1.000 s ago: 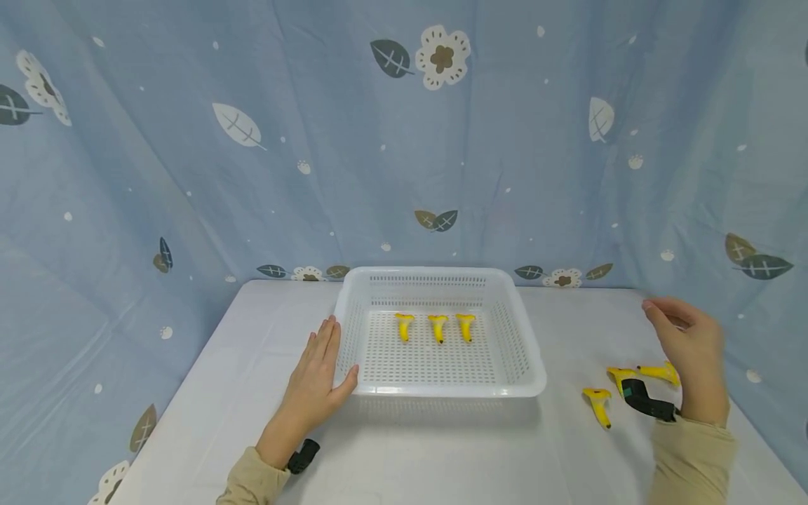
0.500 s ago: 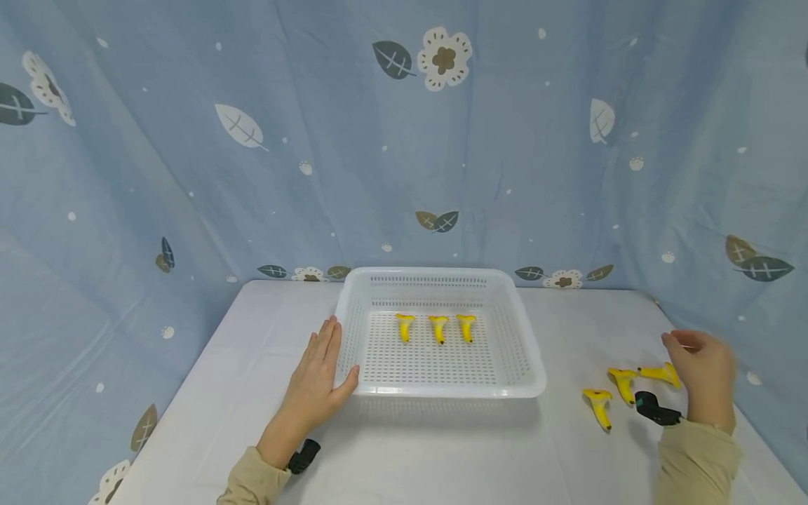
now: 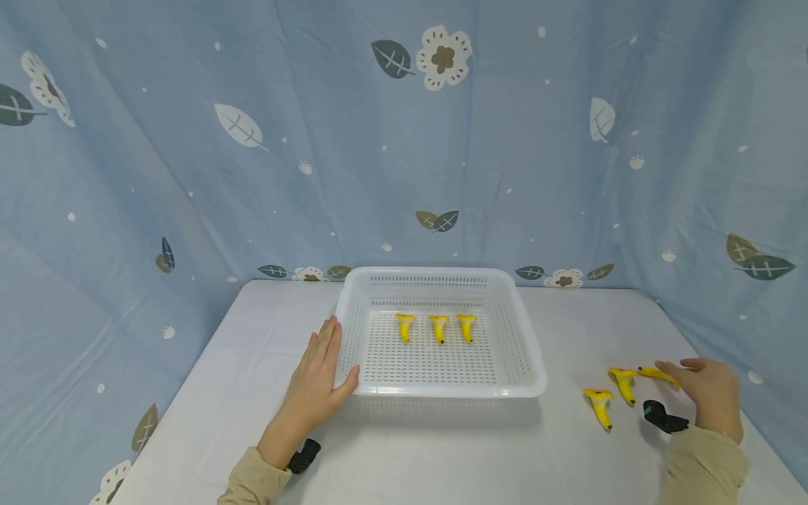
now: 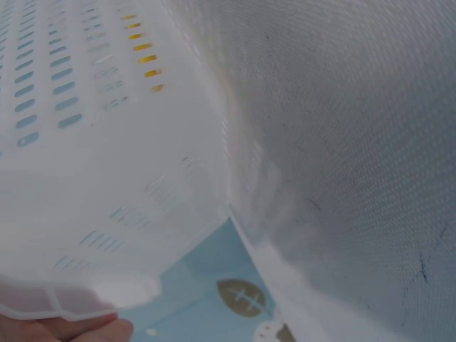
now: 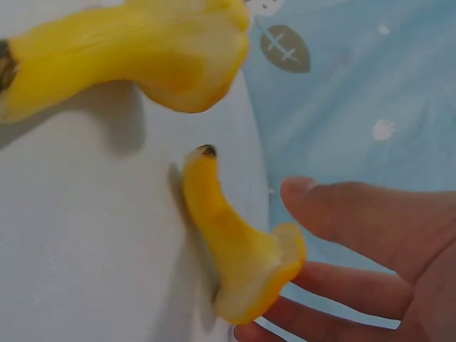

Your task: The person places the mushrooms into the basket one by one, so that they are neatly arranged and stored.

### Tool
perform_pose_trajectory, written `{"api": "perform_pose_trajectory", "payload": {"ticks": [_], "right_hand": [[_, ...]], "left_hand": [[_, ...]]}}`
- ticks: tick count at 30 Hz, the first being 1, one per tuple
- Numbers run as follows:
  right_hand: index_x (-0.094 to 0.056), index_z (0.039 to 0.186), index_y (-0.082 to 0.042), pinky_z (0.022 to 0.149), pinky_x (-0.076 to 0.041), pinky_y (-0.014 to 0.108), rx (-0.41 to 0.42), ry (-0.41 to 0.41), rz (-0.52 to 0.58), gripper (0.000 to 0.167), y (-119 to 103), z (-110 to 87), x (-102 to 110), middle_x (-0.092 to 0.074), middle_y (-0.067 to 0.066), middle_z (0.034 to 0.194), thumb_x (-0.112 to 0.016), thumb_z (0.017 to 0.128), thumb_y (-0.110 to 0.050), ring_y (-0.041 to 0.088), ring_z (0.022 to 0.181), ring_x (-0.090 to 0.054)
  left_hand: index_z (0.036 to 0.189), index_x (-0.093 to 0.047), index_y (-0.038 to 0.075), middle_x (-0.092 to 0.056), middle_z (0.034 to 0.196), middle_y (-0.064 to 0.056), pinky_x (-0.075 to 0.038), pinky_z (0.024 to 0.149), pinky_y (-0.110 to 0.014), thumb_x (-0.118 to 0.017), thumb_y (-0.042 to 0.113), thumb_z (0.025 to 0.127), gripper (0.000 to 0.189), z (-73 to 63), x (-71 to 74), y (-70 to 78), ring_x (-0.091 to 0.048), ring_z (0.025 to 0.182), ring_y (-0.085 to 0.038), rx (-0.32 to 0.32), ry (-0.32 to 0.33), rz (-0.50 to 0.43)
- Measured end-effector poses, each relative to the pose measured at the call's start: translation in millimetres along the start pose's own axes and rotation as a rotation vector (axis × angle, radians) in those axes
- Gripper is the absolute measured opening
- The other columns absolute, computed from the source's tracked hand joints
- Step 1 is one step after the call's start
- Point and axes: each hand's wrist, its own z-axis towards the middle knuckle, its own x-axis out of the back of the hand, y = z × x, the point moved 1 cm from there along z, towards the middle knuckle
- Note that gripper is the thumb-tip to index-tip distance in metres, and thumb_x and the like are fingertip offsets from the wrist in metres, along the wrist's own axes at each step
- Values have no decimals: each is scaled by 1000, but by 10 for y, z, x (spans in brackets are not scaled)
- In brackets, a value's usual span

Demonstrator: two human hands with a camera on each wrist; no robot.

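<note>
Right hand (image 3: 710, 396): we record it at the right of the head view, the nearer of the two hands by far to the yellow mushroom (image 3: 656, 374) at the far right of three loose ones. That mushroom lies on its side on the white table (image 3: 442, 456), at the upper-left edge of the hand. Its long axis runs nearly side to side in the frame, the stem tip pointing left and the flared cap turned right, towards the hand. In the right wrist view we see the same axis slanting from the dark stem tip near the centre to the cap at lower middle. The fingers lie just beside the cap, while the thumb stands apart at the right; we cannot tell whether the fingertips make contact. Nothing is gripped: thumb and fingers are spread. The middle loose mushroom (image 3: 623, 384) lies just left of the stem tip, and the left loose mushroom (image 3: 598, 407) sits lower in the frame. Left hand (image 3: 315, 375): we note straight fingers along the left side of the white basket (image 3: 442, 391), grasping nothing, well apart from the loose mushrooms. Inside the basket we count three mushrooms (image 3: 438, 328) in a row, stems towards the bottom of the frame.
</note>
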Motion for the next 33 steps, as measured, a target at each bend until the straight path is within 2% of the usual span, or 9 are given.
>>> {"api": "perform_pose_trajectory", "payload": {"ticks": [9,12,16,19,30,33], "right_hand": [[-42,138,15,102,-34,68,-23,-2,81,63,71,14,-45,-31,41,143,-59,96,-29,57,130,-30],[-44,136,16,102,-33,68,-18,17,87,58,68,17,-59,-32,41,143,-58,95,-24,58,130,-28],[-48,132,18,98,-37,67,4,53,107,53,60,5,-74,-37,41,139,-58,95,-18,57,126,-34],[-49,131,18,97,-37,67,23,67,123,50,49,-7,-71,-39,40,138,-58,95,-17,56,126,-35],[-48,135,14,108,-27,65,8,130,167,49,28,24,-129,-35,37,145,-53,97,-16,54,135,-27],[-48,136,14,108,-29,64,9,137,178,49,12,28,-147,-36,37,144,-53,98,-17,53,134,-29]], "left_hand": [[149,-30,-13,-28,157,-26,-20,119,-53,-59,31,90,79,1,-5,-6,-26,146,-38,1,0,0],[149,-30,-13,-28,157,-26,-19,119,-52,-59,31,90,79,1,-3,-3,-25,146,-38,3,0,-2],[149,-30,-13,-28,157,-26,-19,119,-52,-59,31,90,79,0,-7,-7,-26,146,-38,1,2,0],[149,-30,-13,-28,157,-26,-19,119,-52,-59,31,90,79,-2,-10,-10,-26,146,-38,-1,7,2],[149,-30,-13,-28,157,-26,-20,118,-53,-59,31,90,79,5,6,10,-26,146,-39,9,-2,-2],[149,-30,-13,-28,157,-26,-20,118,-54,-59,31,90,79,6,9,13,-26,146,-38,13,-6,-4]]}}
